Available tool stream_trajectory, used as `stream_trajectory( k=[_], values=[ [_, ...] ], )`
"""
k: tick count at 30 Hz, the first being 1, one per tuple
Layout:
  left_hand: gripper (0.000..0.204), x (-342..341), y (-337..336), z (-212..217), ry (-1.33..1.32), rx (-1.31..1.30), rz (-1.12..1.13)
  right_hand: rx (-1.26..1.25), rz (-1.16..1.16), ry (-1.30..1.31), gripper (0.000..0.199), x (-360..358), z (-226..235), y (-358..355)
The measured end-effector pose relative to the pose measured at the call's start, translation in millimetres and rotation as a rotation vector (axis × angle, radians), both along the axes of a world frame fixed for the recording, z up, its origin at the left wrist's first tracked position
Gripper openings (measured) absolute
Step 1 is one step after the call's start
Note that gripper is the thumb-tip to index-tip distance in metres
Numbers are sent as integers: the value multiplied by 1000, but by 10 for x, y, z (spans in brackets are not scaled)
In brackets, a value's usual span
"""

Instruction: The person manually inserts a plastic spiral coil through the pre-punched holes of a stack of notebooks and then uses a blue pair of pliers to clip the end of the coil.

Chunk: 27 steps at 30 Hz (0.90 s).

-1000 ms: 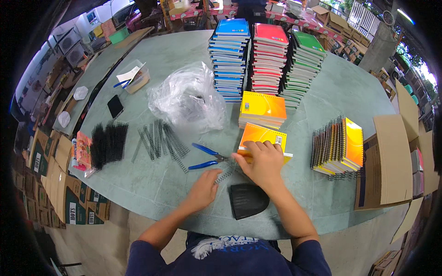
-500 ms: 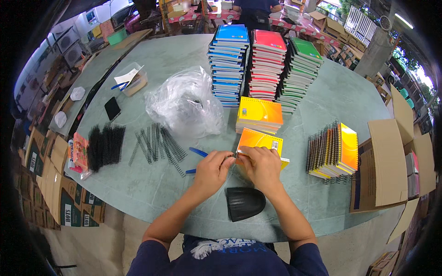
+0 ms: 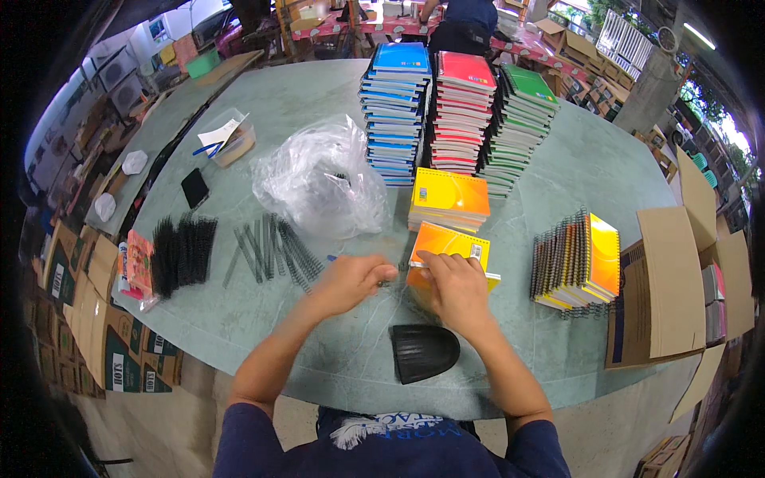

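Note:
My right hand point(image 3: 457, 291) is closed on a yellow-orange notebook point(image 3: 446, 236), its fingers curled over the near left part of the cover. Apart from the notebook, just to its left, is my left hand point(image 3: 351, 280). Its thumb and fingers are pinched together, and what they hold, if anything, is too small to make out. Under that hand lies a blue-handled tool, now almost wholly hidden. Loose black spiral coils point(image 3: 299, 253) lie left of my left hand. A black ribbed, rounded piece point(image 3: 425, 353) sits on the table between my forearms.
Behind the notebook are another yellow stack point(image 3: 449, 199) and tall blue point(image 3: 396, 111), red point(image 3: 462, 111) and green point(image 3: 519, 127) notebook stacks. Coil-bound yellow notebooks point(image 3: 575, 259) stand right, beside an open carton point(image 3: 668, 279). Left are a clear plastic bag point(image 3: 319, 179), bundled coils point(image 3: 183, 255) and a phone point(image 3: 194, 188).
My left hand has moved left, away from the notebook's edge, and now covers most of the blue-handled tool. My right hand stays on the notebook. A person in the background has shifted right.

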<state>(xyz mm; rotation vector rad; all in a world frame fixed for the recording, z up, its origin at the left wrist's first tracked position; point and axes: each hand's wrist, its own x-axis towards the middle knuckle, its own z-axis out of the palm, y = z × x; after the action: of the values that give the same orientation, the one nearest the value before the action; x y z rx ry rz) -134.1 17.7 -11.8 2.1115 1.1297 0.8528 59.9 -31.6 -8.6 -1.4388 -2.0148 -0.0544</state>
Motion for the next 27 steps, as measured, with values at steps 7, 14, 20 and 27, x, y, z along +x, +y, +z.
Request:
stream_trajectory(
  k=[7, 14, 20, 27],
  values=[
    [20, -17, 37, 202, 169, -302, -122, 9, -9, 237, 11, -76, -76, 59],
    [36, 391, -704, -338, 338, 261, -341, -5, 107, 321, 25, -49, -60, 71],
    [54, 212, -714, -253, 190, -19, -370, -245, -1, 242, 24, 583, 71, -86],
    [57, 238, -483, -8, 272, 271, -99, -486, 149, 1204, 15, 731, -418, -273]
  ],
)
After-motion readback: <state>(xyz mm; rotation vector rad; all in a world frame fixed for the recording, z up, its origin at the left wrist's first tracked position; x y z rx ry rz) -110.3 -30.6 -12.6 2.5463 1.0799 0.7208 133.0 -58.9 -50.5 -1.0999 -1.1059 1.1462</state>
